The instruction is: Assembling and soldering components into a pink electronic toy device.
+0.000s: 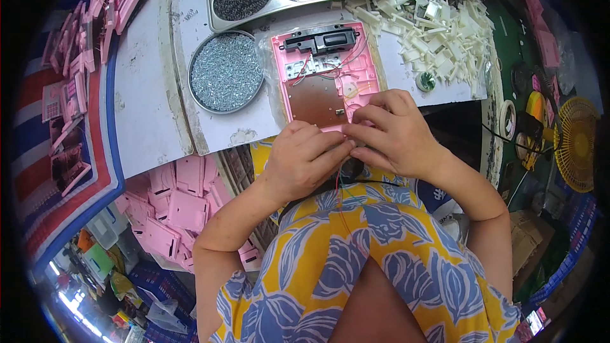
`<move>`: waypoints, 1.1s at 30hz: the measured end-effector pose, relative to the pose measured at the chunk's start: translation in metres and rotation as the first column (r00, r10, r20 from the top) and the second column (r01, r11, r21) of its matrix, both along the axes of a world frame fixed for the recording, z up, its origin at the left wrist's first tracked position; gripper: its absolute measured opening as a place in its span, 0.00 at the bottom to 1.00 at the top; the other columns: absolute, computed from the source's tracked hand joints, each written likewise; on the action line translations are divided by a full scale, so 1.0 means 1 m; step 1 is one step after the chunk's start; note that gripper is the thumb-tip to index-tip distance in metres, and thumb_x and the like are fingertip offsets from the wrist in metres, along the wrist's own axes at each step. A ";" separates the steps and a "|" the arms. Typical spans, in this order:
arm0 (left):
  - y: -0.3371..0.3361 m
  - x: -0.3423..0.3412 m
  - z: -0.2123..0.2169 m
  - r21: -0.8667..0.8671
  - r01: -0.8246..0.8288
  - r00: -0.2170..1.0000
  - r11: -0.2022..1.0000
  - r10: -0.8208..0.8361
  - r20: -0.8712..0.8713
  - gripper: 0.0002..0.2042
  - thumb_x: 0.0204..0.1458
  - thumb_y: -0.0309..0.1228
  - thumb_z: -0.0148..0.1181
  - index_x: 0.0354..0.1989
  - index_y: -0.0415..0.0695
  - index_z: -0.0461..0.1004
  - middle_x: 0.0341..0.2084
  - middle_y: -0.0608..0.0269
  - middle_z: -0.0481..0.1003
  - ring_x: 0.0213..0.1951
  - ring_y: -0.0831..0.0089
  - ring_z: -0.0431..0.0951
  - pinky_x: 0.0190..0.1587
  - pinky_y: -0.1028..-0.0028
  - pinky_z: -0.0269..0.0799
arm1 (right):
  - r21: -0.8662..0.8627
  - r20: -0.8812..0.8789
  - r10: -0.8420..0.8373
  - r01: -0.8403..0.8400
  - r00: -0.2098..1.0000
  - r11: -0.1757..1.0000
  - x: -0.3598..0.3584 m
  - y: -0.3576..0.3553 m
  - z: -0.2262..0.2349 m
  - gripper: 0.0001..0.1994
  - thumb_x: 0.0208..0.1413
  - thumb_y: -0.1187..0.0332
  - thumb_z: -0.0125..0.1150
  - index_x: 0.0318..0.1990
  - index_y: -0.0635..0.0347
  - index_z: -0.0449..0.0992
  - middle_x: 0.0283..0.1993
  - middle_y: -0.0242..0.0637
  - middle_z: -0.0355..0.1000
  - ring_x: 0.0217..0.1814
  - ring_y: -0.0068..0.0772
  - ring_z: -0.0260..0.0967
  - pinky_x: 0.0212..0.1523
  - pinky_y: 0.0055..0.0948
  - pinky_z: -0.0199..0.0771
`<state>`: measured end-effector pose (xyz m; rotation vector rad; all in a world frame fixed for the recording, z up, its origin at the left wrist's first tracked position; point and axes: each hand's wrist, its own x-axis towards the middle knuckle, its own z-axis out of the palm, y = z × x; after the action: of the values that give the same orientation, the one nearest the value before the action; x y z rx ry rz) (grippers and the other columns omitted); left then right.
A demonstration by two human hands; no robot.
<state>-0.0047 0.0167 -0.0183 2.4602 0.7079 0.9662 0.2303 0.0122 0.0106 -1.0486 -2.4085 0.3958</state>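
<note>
The pink casing (368,71) holds a brown board (314,101) and black module (325,40).

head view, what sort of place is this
Probably a small assembly workshop: an opened pink casing with electrical parts inside lies on the worktable, near a mass of small metal fasteners and a heap of white plastic pieces.

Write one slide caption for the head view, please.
Left hand and right hand meet at a pink casing beside a round tray of metal parts.
</note>
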 end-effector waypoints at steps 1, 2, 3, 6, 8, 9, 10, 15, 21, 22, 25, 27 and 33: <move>0.001 0.001 0.002 -0.003 0.005 1.000 1.000 -0.005 -0.003 0.17 0.39 0.30 0.75 0.41 0.47 0.82 0.33 0.66 0.77 0.28 0.70 0.74 0.31 0.70 0.65 | -0.014 0.017 0.003 -0.003 1.000 1.000 0.003 -0.002 -0.004 0.16 0.49 0.58 0.70 0.44 0.50 0.82 0.43 0.31 0.73 0.49 0.39 0.68 0.51 0.41 0.66; 0.001 0.001 0.003 -0.006 0.010 1.000 1.000 -0.010 -0.006 0.17 0.39 0.29 0.74 0.41 0.48 0.82 0.33 0.66 0.77 0.28 0.70 0.74 0.32 0.70 0.65 | -0.028 0.033 0.007 -0.007 0.999 1.000 0.004 -0.003 -0.006 0.17 0.48 0.57 0.70 0.46 0.50 0.82 0.43 0.31 0.73 0.50 0.39 0.67 0.52 0.42 0.65; 0.001 -0.001 0.003 -0.005 -0.015 1.000 1.000 0.015 -0.004 0.16 0.40 0.28 0.74 0.41 0.47 0.82 0.32 0.65 0.77 0.28 0.70 0.74 0.31 0.70 0.65 | -0.037 0.059 0.005 -0.003 0.998 0.999 0.004 -0.003 -0.005 0.18 0.48 0.56 0.70 0.46 0.50 0.82 0.44 0.31 0.73 0.50 0.39 0.67 0.53 0.43 0.64; -0.001 -0.011 -0.001 -0.072 -0.148 0.989 0.986 0.148 0.006 0.12 0.43 0.24 0.72 0.37 0.45 0.80 0.29 0.62 0.75 0.27 0.67 0.74 0.29 0.69 0.65 | -0.067 0.095 -0.008 0.014 0.995 0.998 -0.001 -0.004 0.006 0.18 0.48 0.56 0.71 0.46 0.50 0.82 0.44 0.31 0.74 0.49 0.39 0.67 0.54 0.44 0.63; -0.007 -0.018 -0.005 -0.213 -0.301 0.951 0.930 0.309 0.002 0.08 0.45 0.22 0.71 0.33 0.42 0.78 0.28 0.60 0.74 0.26 0.64 0.72 0.28 0.69 0.64 | -0.057 0.067 -0.038 0.042 0.997 0.998 -0.008 -0.005 0.014 0.17 0.48 0.57 0.70 0.45 0.50 0.82 0.43 0.29 0.74 0.49 0.38 0.68 0.53 0.44 0.62; -0.007 -0.021 -0.005 -0.233 -0.344 0.935 0.909 0.355 0.006 0.08 0.45 0.21 0.70 0.31 0.41 0.77 0.27 0.60 0.73 0.25 0.64 0.72 0.27 0.69 0.64 | -0.034 0.054 -0.062 0.064 0.997 0.997 -0.010 -0.006 0.015 0.17 0.48 0.58 0.70 0.45 0.51 0.82 0.43 0.29 0.75 0.49 0.37 0.68 0.53 0.44 0.62; -0.007 -0.026 -0.005 -0.254 -0.387 0.916 0.886 0.402 0.008 0.07 0.46 0.21 0.70 0.30 0.41 0.75 0.26 0.59 0.72 0.24 0.63 0.71 0.26 0.69 0.64 | 0.023 0.040 -0.096 0.095 0.995 0.995 -0.013 -0.008 0.015 0.16 0.48 0.59 0.70 0.45 0.52 0.82 0.42 0.28 0.75 0.49 0.37 0.68 0.53 0.43 0.62; -0.033 -0.039 -0.013 -0.245 -0.413 0.910 0.877 0.384 -0.157 0.07 0.48 0.24 0.67 0.27 0.42 0.73 0.23 0.58 0.70 0.23 0.56 0.74 0.26 0.62 0.69 | 0.113 0.021 -0.162 0.158 0.987 0.981 -0.064 -0.012 -0.013 0.09 0.45 0.64 0.68 0.35 0.53 0.79 0.35 0.28 0.72 0.48 0.35 0.68 0.51 0.43 0.60; -0.057 -0.046 -0.005 -0.457 -0.224 0.929 0.861 0.047 -0.368 0.06 0.55 0.32 0.62 0.36 0.43 0.74 0.28 0.54 0.73 0.31 0.52 0.77 0.33 0.58 0.73 | 0.099 -0.023 -0.154 0.156 0.988 0.983 -0.078 -0.012 -0.025 0.09 0.43 0.62 0.69 0.29 0.51 0.75 0.36 0.30 0.68 0.46 0.38 0.66 0.50 0.45 0.59; -0.047 -0.056 0.007 -0.482 -0.172 0.927 0.859 -0.023 -0.373 0.07 0.54 0.31 0.62 0.37 0.43 0.75 0.28 0.54 0.74 0.31 0.52 0.77 0.33 0.59 0.73 | 0.098 -0.028 -0.161 0.163 0.987 0.982 -0.077 -0.012 -0.026 0.09 0.43 0.62 0.69 0.29 0.51 0.75 0.36 0.31 0.68 0.46 0.39 0.65 0.50 0.45 0.59; -0.016 -0.054 0.020 -0.436 -0.159 0.979 0.886 0.084 -0.186 0.08 0.52 0.30 0.65 0.39 0.44 0.76 0.30 0.55 0.74 0.31 0.52 0.77 0.33 0.60 0.72 | 0.121 0.002 -0.173 0.171 0.985 0.978 -0.077 -0.009 -0.025 0.10 0.42 0.61 0.70 0.28 0.51 0.75 0.35 0.31 0.67 0.45 0.39 0.65 0.48 0.44 0.60; 0.002 -0.048 0.019 -0.368 -0.142 0.990 0.919 0.125 -0.072 0.09 0.51 0.29 0.67 0.40 0.45 0.77 0.31 0.56 0.74 0.32 0.53 0.76 0.32 0.61 0.71 | 0.052 0.019 -0.113 0.111 0.993 0.992 -0.073 -0.013 -0.016 0.10 0.42 0.62 0.71 0.29 0.51 0.76 0.36 0.31 0.68 0.46 0.40 0.66 0.48 0.43 0.61; 0.012 -0.061 -0.009 -0.286 0.006 0.999 0.958 -0.015 -0.029 0.10 0.49 0.30 0.70 0.39 0.45 0.78 0.30 0.58 0.72 0.30 0.56 0.75 0.32 0.62 0.70 | 0.005 -0.252 -0.248 0.258 0.935 0.966 0.034 0.076 0.052 0.08 0.47 0.71 0.71 0.35 0.58 0.81 0.36 0.36 0.76 0.40 0.38 0.72 0.47 0.36 0.70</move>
<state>-0.0657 0.0290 -0.0276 2.2263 0.7849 0.7635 0.2645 0.0882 0.0622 -1.1979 -2.0217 0.3653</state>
